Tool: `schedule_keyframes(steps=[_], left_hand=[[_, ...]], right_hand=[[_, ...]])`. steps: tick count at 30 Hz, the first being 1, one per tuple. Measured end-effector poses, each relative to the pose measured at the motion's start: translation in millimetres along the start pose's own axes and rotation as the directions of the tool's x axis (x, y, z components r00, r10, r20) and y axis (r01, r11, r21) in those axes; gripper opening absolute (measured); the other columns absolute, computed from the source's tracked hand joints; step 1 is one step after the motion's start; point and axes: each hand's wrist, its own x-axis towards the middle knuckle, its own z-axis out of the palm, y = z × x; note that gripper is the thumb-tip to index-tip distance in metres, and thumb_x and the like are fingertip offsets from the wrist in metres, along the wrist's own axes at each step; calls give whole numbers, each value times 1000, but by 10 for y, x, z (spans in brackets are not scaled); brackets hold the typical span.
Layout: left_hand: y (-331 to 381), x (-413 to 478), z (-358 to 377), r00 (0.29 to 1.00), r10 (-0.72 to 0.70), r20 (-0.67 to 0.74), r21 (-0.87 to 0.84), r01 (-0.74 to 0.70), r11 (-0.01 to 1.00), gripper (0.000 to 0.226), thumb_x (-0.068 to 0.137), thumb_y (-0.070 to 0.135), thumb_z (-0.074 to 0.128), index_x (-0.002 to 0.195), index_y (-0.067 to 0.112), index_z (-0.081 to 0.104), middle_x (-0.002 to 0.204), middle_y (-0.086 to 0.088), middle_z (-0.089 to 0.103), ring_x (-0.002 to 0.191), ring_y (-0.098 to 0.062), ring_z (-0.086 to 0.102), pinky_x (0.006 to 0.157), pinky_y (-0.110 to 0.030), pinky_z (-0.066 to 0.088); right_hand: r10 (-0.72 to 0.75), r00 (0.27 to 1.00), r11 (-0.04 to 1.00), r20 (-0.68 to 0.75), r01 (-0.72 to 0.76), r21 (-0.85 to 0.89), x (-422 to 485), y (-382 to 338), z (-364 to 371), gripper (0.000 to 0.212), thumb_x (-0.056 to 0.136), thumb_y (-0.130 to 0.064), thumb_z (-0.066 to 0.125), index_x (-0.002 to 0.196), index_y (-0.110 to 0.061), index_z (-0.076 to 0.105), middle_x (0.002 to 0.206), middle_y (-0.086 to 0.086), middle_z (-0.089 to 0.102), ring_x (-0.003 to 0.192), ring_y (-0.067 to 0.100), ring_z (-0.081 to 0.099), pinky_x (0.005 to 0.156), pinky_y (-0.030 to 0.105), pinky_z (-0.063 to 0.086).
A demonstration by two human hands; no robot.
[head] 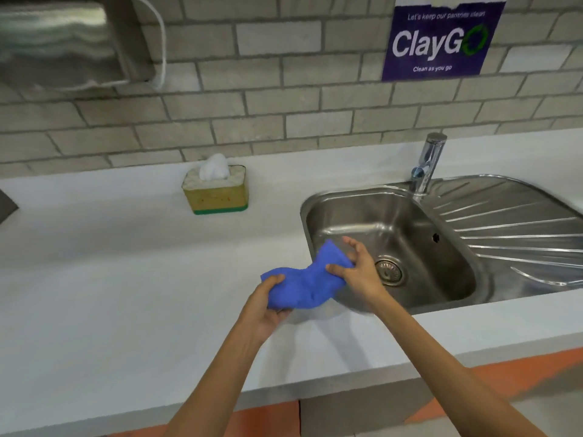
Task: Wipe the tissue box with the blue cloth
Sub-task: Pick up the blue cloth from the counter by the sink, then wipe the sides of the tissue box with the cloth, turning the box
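The blue cloth [304, 283] hangs crumpled between both hands, just above the counter at the sink's left rim. My left hand [263, 307] grips its lower left end from below. My right hand [358, 269] pinches its upper right part with the thumb, the other fingers spread. The tissue box [217, 193], yellow with a green base and a white tissue sticking out of the top, stands upright on the white counter [110, 279] near the brick wall, well beyond and to the left of my hands.
A steel sink [448, 279] with a drain and ribbed drainboard lies to the right, with a chrome tap [429, 162] behind it. A metal dispenser [63, 42] hangs on the wall at upper left. The counter's front edge runs below my forearms.
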Motion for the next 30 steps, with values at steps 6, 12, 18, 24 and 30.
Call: schedule_keyframes(steps=[6, 12, 18, 24, 30], left_hand=[[540, 17, -221, 978, 61, 199, -87, -45, 995, 32, 92, 42, 45, 102, 23, 69, 96, -3, 77, 86, -18, 74, 70, -32, 59], [926, 219, -533, 998, 43, 49, -130, -37, 991, 33, 86, 45, 56, 100, 18, 67, 86, -7, 71, 85, -20, 69, 57, -29, 58], [1311, 522, -1118, 992, 120, 46, -63, -117, 991, 34, 97, 25, 37, 90, 16, 68, 79, -5, 78, 74, -20, 74, 63, -31, 58], [1758, 896, -1445, 981, 177, -85, 16, -176, 984, 31, 98, 23, 39, 127, 20, 51, 109, 0, 60, 93, -16, 60, 61, -28, 58], [2238, 1383, -1631, 852, 300, -429, 172, -248, 953, 27, 86, 19, 64, 110, 7, 58, 105, -13, 60, 97, -29, 58, 75, -38, 54]], right_hand=[[-286, 921, 898, 265, 355, -262, 87, -275, 964, 78, 75, -2, 63, 140, -27, 28, 103, -6, 68, 81, 7, 61, 75, 13, 48], [-283, 822, 771, 494, 502, -393, 216, -429, 1652, 93, 70, -15, 67, 143, -39, 16, 111, 6, 68, 81, 13, 62, 74, 9, 45], [-172, 810, 958, 560, 269, -95, 504, -523, 1988, 65, 78, -2, 63, 134, -25, 39, 103, 2, 65, 81, 13, 66, 77, 19, 54], [-168, 968, 951, 185, 208, -227, 1326, -591, 2012, 34, 83, -8, 60, 117, -3, 58, 94, 13, 66, 79, 23, 62, 70, 20, 48], [-49, 997, 909, 54, 66, -411, 2221, -569, 1853, 59, 72, -31, 76, 125, -19, 50, 116, 13, 62, 95, 19, 58, 81, 27, 45]])
